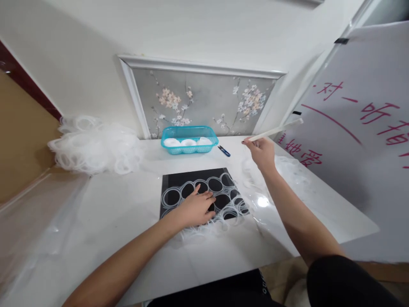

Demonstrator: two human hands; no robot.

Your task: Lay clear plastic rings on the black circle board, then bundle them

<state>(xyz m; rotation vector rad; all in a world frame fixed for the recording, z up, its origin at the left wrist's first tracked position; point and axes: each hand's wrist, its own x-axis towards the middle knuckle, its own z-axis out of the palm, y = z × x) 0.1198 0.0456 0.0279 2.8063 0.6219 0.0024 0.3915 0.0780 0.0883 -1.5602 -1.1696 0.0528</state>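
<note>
A: Two hands out over the white table [111, 204]; where's each one?

B: My left hand [194, 209] lies flat on the black mat [168, 183], fingers spread open, palm down, pressing on the clear plastic rings [220, 189] laid in rows across the mat; not gripping anything. My right hand [262, 151] is up and further back, near the table's far edge; fingers closed around one end of a thin white stick [275, 130], which slants up and to the right, away from me.

A: And the rings, all on the mat?

B: Most of them, touching each other in a linked sheet; the near edge spills off the mat onto the table, by my wrist. More clear stuff lies on the table to the right of the mat, under my right forearm; can't tell if it's rings or film.

A: What else is around?

B: Teal basket [190, 147] at the back, w/ white round pieces inside; small blue-handled snips [224, 150] just beside it on the right; big heap of loose white rings [92, 145] at the back left. Floral panel [204, 100] leans on the wall behind the basket; white sheet w/ red writing [358, 123] stands on the right.
</note>
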